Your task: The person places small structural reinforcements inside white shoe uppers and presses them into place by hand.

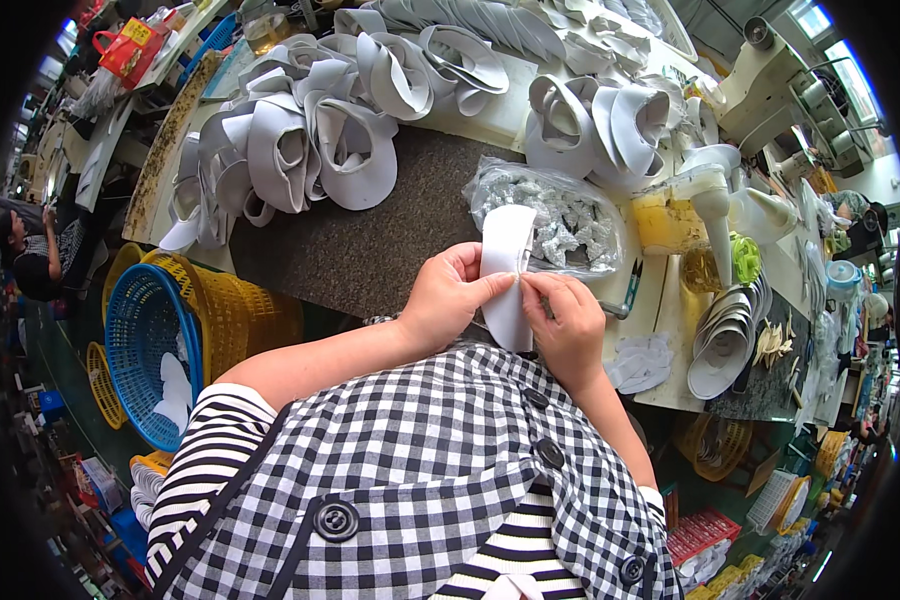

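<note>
A white shoe upper (506, 240) stands upright between my two hands, close in front of my checked apron. My left hand (442, 300) pinches its left side, with the thumb laid across the white face. On the other side my right hand (568, 318) closes thumb and fingers on the edge; anything small between those fingertips is hidden. Just beyond the hands lies a clear plastic bag (570, 225) of crumpled silvery-white pieces, partly covered by the upper.
White uppers (360, 150) are heaped along the table's far side. A dark board (320, 240) covers its middle. At right stand a yellowish glue container (667, 222), a white bottle (712, 205) and stacked uppers (725, 345). A blue basket (150, 350) stands at left.
</note>
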The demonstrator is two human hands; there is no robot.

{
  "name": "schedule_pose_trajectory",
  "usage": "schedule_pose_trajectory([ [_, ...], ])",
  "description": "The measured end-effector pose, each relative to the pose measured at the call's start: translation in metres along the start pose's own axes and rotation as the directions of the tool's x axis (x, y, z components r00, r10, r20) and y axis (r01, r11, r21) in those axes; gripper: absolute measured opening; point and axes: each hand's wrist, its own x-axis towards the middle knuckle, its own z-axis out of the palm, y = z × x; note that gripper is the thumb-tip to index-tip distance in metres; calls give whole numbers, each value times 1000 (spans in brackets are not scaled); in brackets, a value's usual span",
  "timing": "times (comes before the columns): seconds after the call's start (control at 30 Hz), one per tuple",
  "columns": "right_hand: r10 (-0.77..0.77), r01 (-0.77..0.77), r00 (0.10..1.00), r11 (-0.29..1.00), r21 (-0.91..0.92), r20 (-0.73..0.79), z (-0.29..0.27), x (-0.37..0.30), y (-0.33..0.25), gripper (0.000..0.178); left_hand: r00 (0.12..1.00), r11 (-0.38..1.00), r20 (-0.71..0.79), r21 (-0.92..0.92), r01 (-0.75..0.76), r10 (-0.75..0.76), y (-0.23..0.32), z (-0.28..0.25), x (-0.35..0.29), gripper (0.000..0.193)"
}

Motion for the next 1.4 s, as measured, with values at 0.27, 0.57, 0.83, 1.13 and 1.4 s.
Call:
schedule_pose_trajectory([
  [0.27, -305, 304, 950, 952, -32, -58, -6, -5, 2, 14, 998, 994, -11, -93, 57, -59, -6, -4, 3, 27],
  [0.57, 302, -426, 758, 901, 88, 579, -65, -74, 37, 11, 999, 976, -20, -214, -48, 45, -2, -18, 7, 23],
  [0.83, 457, -666, 725, 655, 356, 516, -41, -86, 39, 25, 970, 911, 241, -398, 108, -9, -1, -17, 12, 17],
  [1.13, 106, -232, 914, -652, 721, 391, 14, -18, 61, 43, 873, 951, 478, -219, 218, -90, 28, -14, 18, 39],
  [1.4, 253, -397, 797, -467, 790, 549, 11, -6, 72, 38, 909, 928, 412, -313, 202, -59, 59, 13, 54, 42],
])
